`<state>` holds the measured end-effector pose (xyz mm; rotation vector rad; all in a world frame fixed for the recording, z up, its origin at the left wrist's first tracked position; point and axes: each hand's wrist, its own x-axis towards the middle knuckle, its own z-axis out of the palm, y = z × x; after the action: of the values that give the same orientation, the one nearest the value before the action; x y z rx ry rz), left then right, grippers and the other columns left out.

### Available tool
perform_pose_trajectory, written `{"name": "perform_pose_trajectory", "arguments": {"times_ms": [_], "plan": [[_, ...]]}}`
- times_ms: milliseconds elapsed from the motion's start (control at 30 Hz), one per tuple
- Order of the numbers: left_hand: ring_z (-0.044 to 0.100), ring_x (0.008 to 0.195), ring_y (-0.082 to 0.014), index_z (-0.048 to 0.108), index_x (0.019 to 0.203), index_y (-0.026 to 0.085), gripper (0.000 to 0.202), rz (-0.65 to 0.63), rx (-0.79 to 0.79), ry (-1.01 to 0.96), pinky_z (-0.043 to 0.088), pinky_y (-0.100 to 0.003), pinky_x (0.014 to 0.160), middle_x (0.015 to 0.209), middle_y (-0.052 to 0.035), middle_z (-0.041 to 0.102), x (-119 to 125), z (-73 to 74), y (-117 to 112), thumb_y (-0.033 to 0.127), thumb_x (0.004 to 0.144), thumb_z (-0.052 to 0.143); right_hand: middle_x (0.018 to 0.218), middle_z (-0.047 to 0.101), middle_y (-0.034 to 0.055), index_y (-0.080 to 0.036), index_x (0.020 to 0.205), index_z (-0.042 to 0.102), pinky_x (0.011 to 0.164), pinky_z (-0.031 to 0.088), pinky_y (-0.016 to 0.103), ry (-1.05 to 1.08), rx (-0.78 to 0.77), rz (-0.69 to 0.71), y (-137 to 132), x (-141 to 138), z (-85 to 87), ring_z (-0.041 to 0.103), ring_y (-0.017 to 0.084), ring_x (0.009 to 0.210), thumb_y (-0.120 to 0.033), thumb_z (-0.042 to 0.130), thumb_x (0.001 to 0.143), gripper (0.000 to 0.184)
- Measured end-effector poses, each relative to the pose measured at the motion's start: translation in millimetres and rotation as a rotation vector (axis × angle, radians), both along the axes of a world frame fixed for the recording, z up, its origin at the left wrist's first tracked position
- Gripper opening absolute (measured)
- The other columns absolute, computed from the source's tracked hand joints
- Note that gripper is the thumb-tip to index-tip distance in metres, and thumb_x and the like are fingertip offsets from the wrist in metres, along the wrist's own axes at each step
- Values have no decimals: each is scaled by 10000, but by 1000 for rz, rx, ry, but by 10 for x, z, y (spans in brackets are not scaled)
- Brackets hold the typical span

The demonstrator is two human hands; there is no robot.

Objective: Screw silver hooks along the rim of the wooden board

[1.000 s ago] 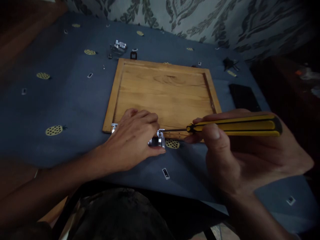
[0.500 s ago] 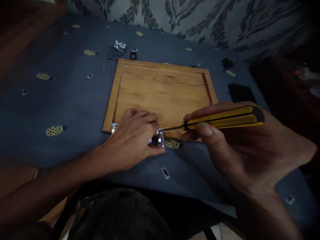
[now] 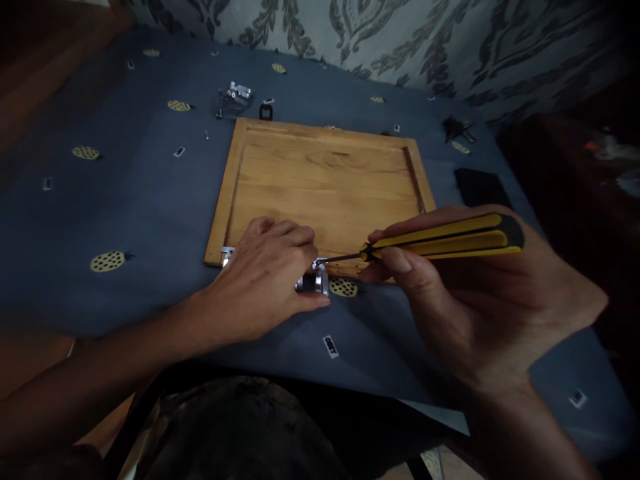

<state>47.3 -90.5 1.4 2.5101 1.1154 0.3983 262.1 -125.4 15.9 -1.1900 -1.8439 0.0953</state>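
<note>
A framed wooden panel (image 3: pixel 330 180) lies flat on the blue patterned cloth. At its near edge sits a shiny metal hinge (image 3: pixel 319 283), partly covered by my left hand (image 3: pixel 267 273). The fingers of that hand are bent over the hinge, with the thumb along its near side. My right hand (image 3: pixel 450 293) grips a yellow-and-black screwdriver (image 3: pixel 445 239) by its handle. The screwdriver's shaft points left, and its tip meets the metal at the hinge. Another bit of metal (image 3: pixel 228 253) shows at the panel's near left corner, beside my left hand.
Behind the panel are a pile of metal hardware (image 3: pixel 237 95) and a small dark frame-like piece (image 3: pixel 266 112). One small screw-like piece (image 3: pixel 207 135) lies to its left. On the right are a black flat object (image 3: pixel 483 189) and a dark item (image 3: pixel 456 129). A patterned wall (image 3: pixel 370 40) rises behind.
My right hand and the screwdriver handle have shifted slightly left, with the wrist turned a little. The tip stays at the hinge, and my left hand keeps its place.
</note>
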Motion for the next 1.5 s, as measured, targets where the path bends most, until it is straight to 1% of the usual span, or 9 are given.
{"name": "perform_pose_trajectory", "arguments": {"times_ms": [167,367,500,633,733,1000,1133,1300,1500], "plan": [[705,1108,-289,778,928,182,239,3,-4,-10,447,-461,1025,1044,-44,766,0,5,-5,402,975,858,899,804,-26,-305,1009,786,546,537,336,74,-4,-49,-11,-48,-45,776,186,665,-358,839,1008,74],[708,1125,-297,785,947,177,250,9,-30,11,452,-476,1048,1053,-46,762,11,11,-8,400,944,896,893,808,-22,-317,977,761,573,542,370,109,-34,-91,-56,-135,-40,745,198,645,-398,842,1005,118],[710,1121,-301,787,967,174,296,4,-19,6,455,-480,1049,1049,-44,759,0,-26,-8,431,918,925,903,801,-28,-316,1014,765,636,599,352,136,-65,44,-59,-113,22,765,190,711,-308,840,1003,77],[717,1112,-294,781,978,165,324,6,-13,-11,459,-477,1056,1046,-36,764,-15,-53,-5,438,906,940,1012,848,4,-310,1172,800,734,655,340,108,-80,206,-38,-25,81,804,202,848,-177,817,993,223],[720,1109,-293,782,970,170,321,13,-14,-18,466,-467,1046,1038,-35,770,-14,-49,-6,435,898,949,1086,862,38,-308,1179,830,756,683,374,117,-118,273,-28,22,97,812,233,909,-193,810,998,215],[718,1103,-293,792,933,181,304,24,-23,3,476,-465,1035,1054,-48,776,6,-13,-2,443,898,944,1051,865,4,-310,1034,838,750,677,353,139,-102,206,-6,17,81,811,199,825,-243,839,994,78],[715,1079,-292,799,949,177,308,14,-20,8,471,-467,1026,1042,-46,772,1,-7,1,445,899,943,1026,862,-5,-303,1012,832,722,674,361,113,-56,191,24,23,65,805,191,746,-212,847,979,98],[712,1051,-280,789,945,175,286,13,-6,3,469,-458,1015,1037,-47,773,6,5,-5,425,917,926,939,840,0,-299,965,817,604,645,370,79,-20,113,30,-2,50,764,194,641,-287,887,954,72],[712,1119,-300,781,933,183,263,13,-19,3,460,-458,1015,1074,-51,783,1,4,-11,409,924,916,864,803,-13,-301,921,798,571,591,364,76,-61,77,22,-44,50,755,198,662,-310,869,974,89]]}}
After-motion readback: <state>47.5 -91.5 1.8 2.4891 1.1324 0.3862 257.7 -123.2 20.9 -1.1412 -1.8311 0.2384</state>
